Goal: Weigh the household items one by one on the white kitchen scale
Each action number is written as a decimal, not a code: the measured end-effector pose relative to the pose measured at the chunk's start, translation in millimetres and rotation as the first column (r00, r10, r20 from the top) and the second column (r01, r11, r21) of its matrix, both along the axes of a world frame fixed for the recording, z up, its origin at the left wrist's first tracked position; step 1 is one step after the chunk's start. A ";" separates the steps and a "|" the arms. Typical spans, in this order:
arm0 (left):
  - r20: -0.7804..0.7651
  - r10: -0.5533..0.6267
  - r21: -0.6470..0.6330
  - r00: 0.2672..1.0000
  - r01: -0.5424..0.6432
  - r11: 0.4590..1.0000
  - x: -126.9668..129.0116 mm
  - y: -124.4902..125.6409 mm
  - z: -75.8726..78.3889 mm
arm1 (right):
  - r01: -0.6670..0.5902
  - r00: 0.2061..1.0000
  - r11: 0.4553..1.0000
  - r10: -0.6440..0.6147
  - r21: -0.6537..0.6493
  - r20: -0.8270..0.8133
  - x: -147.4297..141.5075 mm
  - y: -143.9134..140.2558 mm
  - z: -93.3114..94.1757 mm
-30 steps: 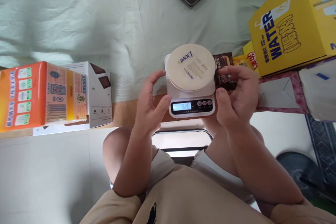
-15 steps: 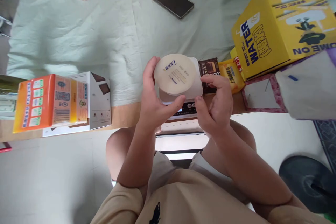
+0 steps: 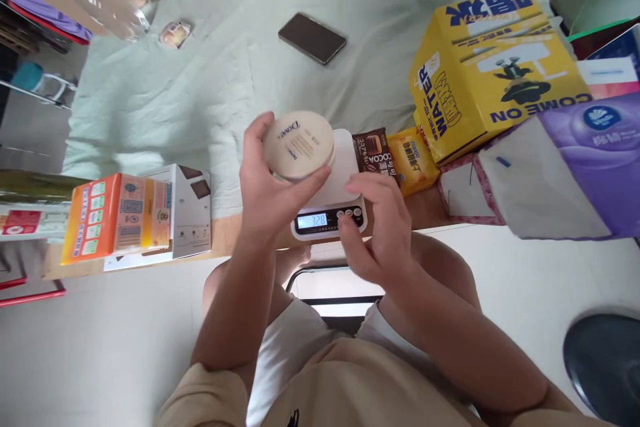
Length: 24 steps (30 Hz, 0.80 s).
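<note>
My left hand [image 3: 273,190] is wrapped round the side of a round cream jar [image 3: 299,143] with a pale Dove lid, thumb in front and fingers at the left. The jar overlaps the left part of a white kitchen scale [image 3: 345,167]; whether it touches the platform I cannot tell. The scale's lit display appears to read 328. My right hand [image 3: 383,227] is open at the scale's front right, thumb and fingers apart, with the thumb over the button panel. Right of the scale lie a brown cocoa snack packet [image 3: 373,152] and a yellow snack packet [image 3: 414,160].
A phone [image 3: 313,38] and a small wrapped snack [image 3: 175,34] lie on the green cloth [image 3: 210,100]. At right stand a yellow carton [image 3: 480,73] and a purple tissue pack [image 3: 595,160]. An orange tissue pack [image 3: 100,217] sits at the left edge.
My left hand has moved the jar leftward relative to the scale, uncovering more of its platform and display. My right hand remains near the scale's front right. The camera view has shifted.
</note>
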<state>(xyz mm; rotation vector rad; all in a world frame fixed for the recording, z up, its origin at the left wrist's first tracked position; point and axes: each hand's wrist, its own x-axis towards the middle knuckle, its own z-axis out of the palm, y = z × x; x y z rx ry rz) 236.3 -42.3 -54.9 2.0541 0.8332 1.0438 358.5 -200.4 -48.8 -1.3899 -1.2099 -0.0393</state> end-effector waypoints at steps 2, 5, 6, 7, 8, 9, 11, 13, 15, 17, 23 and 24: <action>0.011 -0.080 0.084 0.997 0.079 0.993 20.0 22.7 13.6 | -0.038 0.999 0.999 0.039 0.017 -0.010 -2.6 0.5 1.4; -0.017 -0.233 0.190 0.972 0.232 0.954 63.6 58.4 31.6 | -0.080 0.996 0.996 0.082 0.042 -0.038 -3.0 3.1 3.3; -0.030 -0.248 0.148 0.968 0.249 0.957 79.4 68.3 34.7 | -0.089 0.995 0.995 0.091 0.055 -0.044 -2.4 4.3 4.1; -0.064 -0.271 0.105 0.960 0.277 0.955 94.6 76.5 35.8 | -0.101 0.994 0.992 0.104 0.070 -0.044 -1.7 5.6 4.8; -0.103 -0.295 0.051 0.950 0.301 0.952 108.6 83.1 34.8 | -0.114 0.992 0.990 0.118 0.084 -0.043 -0.9 6.8 5.4; -0.141 -0.310 -0.001 0.940 0.313 0.950 121.0 88.0 31.9 | -0.125 0.991 0.988 0.129 0.094 -0.039 -0.2 8.0 5.9; -0.206 -0.337 -0.078 0.919 0.328 0.942 139.7 93.8 22.2 | -0.130 0.990 0.986 0.134 0.105 -0.032 0.7 9.7 6.3; -0.235 -0.355 -0.114 0.905 0.337 0.935 150.6 95.9 10.7 | -0.121 0.992 0.987 0.124 0.108 -0.029 1.3 10.6 6.0; -0.239 -0.372 -0.117 0.897 0.354 0.928 156.9 95.5 1.4 | -0.110 0.993 0.987 0.114 0.116 -0.025 2.0 10.8 5.4; -0.244 -0.373 -0.112 0.895 0.356 0.928 162.9 94.5 -3.7 | -0.107 0.993 0.986 0.111 0.126 -0.026 2.8 10.9 4.9; -0.313 -0.328 -0.222 0.891 0.267 0.938 176.0 98.0 -1.0 | -0.083 0.996 0.980 0.088 0.181 -0.018 1.0 15.9 7.6; -0.307 -0.318 -0.222 0.897 0.258 0.940 168.5 96.6 1.9 | -0.082 0.996 0.979 0.086 0.189 -0.017 -0.8 17.4 8.4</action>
